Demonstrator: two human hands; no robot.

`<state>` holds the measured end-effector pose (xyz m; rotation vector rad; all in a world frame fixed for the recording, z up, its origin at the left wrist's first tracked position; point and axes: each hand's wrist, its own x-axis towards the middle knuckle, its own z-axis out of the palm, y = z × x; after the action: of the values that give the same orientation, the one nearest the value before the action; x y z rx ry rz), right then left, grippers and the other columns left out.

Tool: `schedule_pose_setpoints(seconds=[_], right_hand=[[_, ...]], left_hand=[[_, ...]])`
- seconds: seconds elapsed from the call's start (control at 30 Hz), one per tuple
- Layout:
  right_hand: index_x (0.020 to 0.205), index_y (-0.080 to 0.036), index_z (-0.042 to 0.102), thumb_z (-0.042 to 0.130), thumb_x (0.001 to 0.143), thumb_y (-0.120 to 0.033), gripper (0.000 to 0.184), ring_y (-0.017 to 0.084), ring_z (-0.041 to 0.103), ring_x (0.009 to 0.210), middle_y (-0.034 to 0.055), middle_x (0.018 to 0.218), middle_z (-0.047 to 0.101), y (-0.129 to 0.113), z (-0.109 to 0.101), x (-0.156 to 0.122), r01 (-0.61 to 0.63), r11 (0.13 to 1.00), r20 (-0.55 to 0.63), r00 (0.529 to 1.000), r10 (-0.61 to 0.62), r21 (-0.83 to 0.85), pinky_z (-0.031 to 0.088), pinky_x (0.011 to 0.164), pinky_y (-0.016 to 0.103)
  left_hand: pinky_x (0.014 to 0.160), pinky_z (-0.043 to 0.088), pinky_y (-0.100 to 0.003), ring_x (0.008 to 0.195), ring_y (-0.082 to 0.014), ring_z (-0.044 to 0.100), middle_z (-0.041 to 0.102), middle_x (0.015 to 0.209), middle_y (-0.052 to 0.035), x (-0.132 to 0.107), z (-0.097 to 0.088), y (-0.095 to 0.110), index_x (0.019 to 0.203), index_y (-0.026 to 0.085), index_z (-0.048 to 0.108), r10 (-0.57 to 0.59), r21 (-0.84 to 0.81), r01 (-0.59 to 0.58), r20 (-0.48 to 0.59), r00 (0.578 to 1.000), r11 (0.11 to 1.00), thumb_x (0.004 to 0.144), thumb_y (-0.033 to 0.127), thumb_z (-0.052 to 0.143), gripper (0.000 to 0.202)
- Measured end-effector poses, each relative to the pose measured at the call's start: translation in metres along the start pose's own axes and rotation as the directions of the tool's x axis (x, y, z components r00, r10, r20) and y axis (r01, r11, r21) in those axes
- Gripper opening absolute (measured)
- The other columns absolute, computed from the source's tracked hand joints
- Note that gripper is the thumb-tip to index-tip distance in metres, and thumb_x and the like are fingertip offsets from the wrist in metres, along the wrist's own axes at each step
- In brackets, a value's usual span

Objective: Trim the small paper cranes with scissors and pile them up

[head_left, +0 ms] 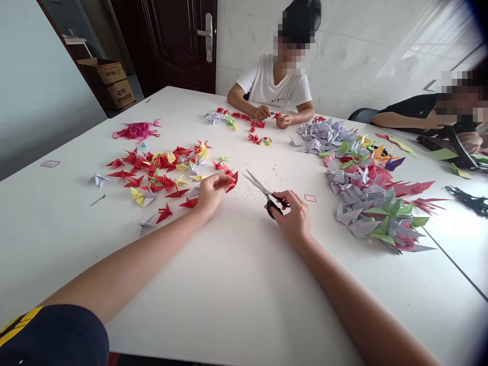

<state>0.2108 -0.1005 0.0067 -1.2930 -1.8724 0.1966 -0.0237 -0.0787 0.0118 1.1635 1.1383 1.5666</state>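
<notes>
Between the fingertips of my left hand (212, 195) is a red paper crane (233, 183), held just above the white table (236, 295). My right hand (296, 216) grips black-handled scissors (261, 187), thumb and fingers in the loops. Their blades point up and left toward the crane, slightly parted and not touching it. Tiny paper scraps (249, 192) lie under and beyond the blade tips. Left of my left hand spreads a loose group of folded cranes (163, 180), mostly red, with some yellow and white ones.
A long heap of pale, green and red folded paper pieces (358, 188) lies to the right. Pink cord (137, 130) sits at the far left. Across the table a person (272, 89) handles a red crane; another person (415, 114) sits at the right, near black cord (468, 200).
</notes>
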Motion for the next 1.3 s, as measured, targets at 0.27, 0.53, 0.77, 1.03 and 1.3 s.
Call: schedule_pose_setpoints(seconds=[0.27, 0.53, 0.77, 1.03, 1.3], right_hand=[[0.085, -0.025, 0.063, 0.057, 0.079, -0.02, 0.01, 0.018, 0.058, 0.067, 0.001, 0.088, 0.072, 0.007, 0.005, -0.002, 0.035, 0.999, 0.058, 0.998, -0.035, -0.004, 0.041, 0.076, 0.036], [0.092, -0.024, 0.06, 0.065, 0.075, -0.028, 0.018, 0.016, 0.056, 0.066, 0.0006, 0.088, 0.067, -0.002, 0.002, 0.0, -0.001, 1.0, 0.061, 0.998, 0.002, -0.022, 0.039, 0.082, 0.037], [0.086, -0.024, 0.062, 0.068, 0.071, -0.03, 0.017, 0.016, 0.055, 0.065, -0.0022, 0.076, 0.064, -0.004, 0.0, 0.002, -0.092, 0.989, 0.175, 0.982, 0.071, 0.114, 0.042, 0.083, 0.037], [0.085, -0.024, 0.066, 0.067, 0.07, -0.028, 0.015, 0.018, 0.058, 0.068, -0.0008, 0.078, 0.067, -0.002, 0.002, 0.001, -0.09, 0.985, 0.225, 0.973, 0.056, 0.145, 0.042, 0.086, 0.039], [0.087, -0.024, 0.066, 0.063, 0.073, -0.024, 0.014, 0.018, 0.059, 0.068, 0.0009, 0.084, 0.07, 0.002, 0.004, 0.0, -0.025, 0.994, 0.223, 0.975, 0.0, 0.107, 0.041, 0.084, 0.038]], left_hand=[[0.083, 0.049, -0.03, 0.085, -0.0161, 0.063, 0.069, 0.085, -0.0051, 0.0, 0.0, 0.003, 0.076, 0.017, 0.07, -0.005, 0.001, 0.005, -0.071, 0.997, 1.0, 0.067, 0.02, 0.067, 0.01], [0.083, 0.05, -0.031, 0.087, -0.0174, 0.064, 0.07, 0.085, -0.0054, 0.0, 0.001, 0.003, 0.074, 0.017, 0.07, -0.007, 0.032, 0.009, -0.074, 0.997, 0.999, 0.066, 0.018, 0.065, 0.009], [0.089, 0.05, -0.032, 0.098, -0.0202, 0.066, 0.073, 0.104, -0.0077, 0.001, -0.004, -0.002, 0.089, 0.019, 0.076, 0.012, 0.072, -0.007, -0.081, 0.997, 0.997, 0.072, 0.02, 0.064, 0.021], [0.093, 0.051, -0.033, 0.101, -0.0207, 0.066, 0.073, 0.109, -0.0085, 0.004, -0.006, -0.009, 0.096, 0.018, 0.077, 0.0, 0.066, 0.005, -0.086, 0.996, 0.998, 0.071, 0.021, 0.066, 0.027], [0.09, 0.053, -0.036, 0.095, -0.0223, 0.068, 0.075, 0.101, -0.0087, 0.001, -0.001, -0.003, 0.091, 0.018, 0.078, -0.037, 0.104, 0.045, -0.075, 0.996, 0.994, 0.07, 0.023, 0.07, 0.023]])
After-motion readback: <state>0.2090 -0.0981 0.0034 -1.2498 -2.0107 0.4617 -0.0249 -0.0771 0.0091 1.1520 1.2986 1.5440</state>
